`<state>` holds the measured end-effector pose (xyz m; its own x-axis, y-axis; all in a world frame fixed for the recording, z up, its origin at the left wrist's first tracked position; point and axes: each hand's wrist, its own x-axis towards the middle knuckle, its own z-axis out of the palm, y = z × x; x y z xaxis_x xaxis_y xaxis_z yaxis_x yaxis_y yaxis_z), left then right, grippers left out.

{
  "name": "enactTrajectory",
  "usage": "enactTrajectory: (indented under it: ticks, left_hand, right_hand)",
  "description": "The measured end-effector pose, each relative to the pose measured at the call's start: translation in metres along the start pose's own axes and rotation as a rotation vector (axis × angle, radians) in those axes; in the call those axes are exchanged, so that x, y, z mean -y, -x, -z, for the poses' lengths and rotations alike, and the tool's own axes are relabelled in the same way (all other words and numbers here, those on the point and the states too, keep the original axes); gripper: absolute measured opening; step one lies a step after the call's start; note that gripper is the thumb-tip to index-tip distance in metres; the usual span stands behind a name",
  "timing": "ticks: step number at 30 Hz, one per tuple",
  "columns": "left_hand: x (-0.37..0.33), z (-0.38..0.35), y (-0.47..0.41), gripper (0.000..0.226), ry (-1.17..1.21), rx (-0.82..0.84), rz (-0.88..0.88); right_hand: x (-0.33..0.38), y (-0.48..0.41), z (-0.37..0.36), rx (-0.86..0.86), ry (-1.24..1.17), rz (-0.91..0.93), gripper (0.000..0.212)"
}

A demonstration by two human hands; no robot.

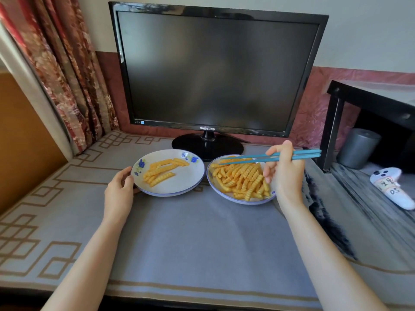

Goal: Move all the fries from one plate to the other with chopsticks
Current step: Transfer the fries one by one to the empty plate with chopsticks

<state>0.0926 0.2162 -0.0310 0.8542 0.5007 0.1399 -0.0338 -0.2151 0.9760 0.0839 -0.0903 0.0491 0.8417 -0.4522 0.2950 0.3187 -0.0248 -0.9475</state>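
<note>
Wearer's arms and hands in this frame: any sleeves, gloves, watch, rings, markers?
Nothing worn that shows. The left forearm and right forearm are bare from the bottom edge of the frame to the wrists: no sleeves, cuffs, watch or bands. The left hand and right hand are ungloved, with no rings, tape or markers visible.
</note>
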Motion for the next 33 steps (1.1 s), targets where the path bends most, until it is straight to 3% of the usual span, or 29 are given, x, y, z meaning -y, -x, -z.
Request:
enactTrajectory:
  ticks: [15,26,33]
  left_hand:
    - [0.003,0.000,-0.002,0.037,0.019,0.002,0.001]
    - [0.004,0.000,-0.002,0.038,0.014,0.008,0.015]
    - [0.005,0.001,-0.002,0.038,0.004,0.010,0.012]
  right_hand:
    - [-0.015,-0.003,-0.008,0.058,0.079,0.002,0.050]
    - [0.005,0.010,-0.015,0.004,-0.139,0.027,0.048]
    - [0.005,0.036,-0.059,0.189,-0.085,-0.024,0.046]
